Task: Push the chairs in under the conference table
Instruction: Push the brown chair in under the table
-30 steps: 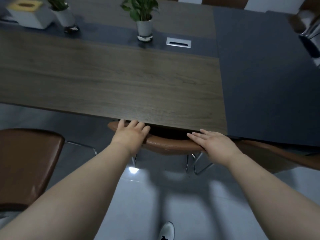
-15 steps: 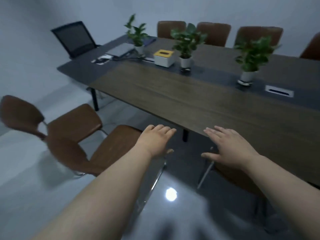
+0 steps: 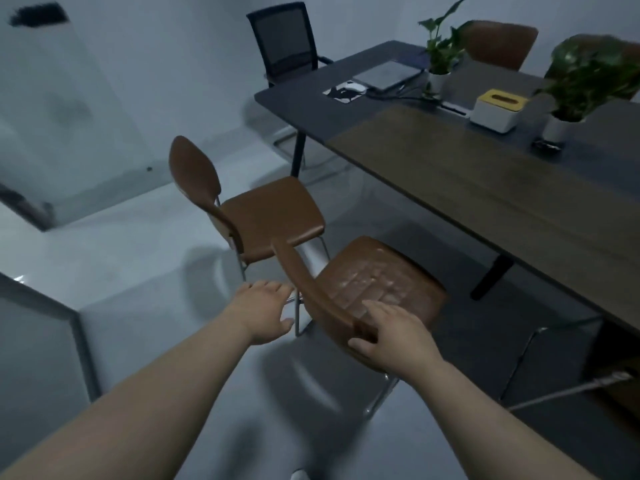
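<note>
The right hand (image 3: 391, 336) grips the near chair (image 3: 374, 285) backrest's end; the left hand (image 3: 265, 311), fingers spread, hovers just beside its back, away from the desk (image 3: 485, 188).

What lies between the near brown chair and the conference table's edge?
Only bare grey floor lies between the near chair and the conference table, seen in the head view.

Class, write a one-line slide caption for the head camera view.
Right hand on the near brown chair backrest, left hand open beside it, conference table ahead.
</note>
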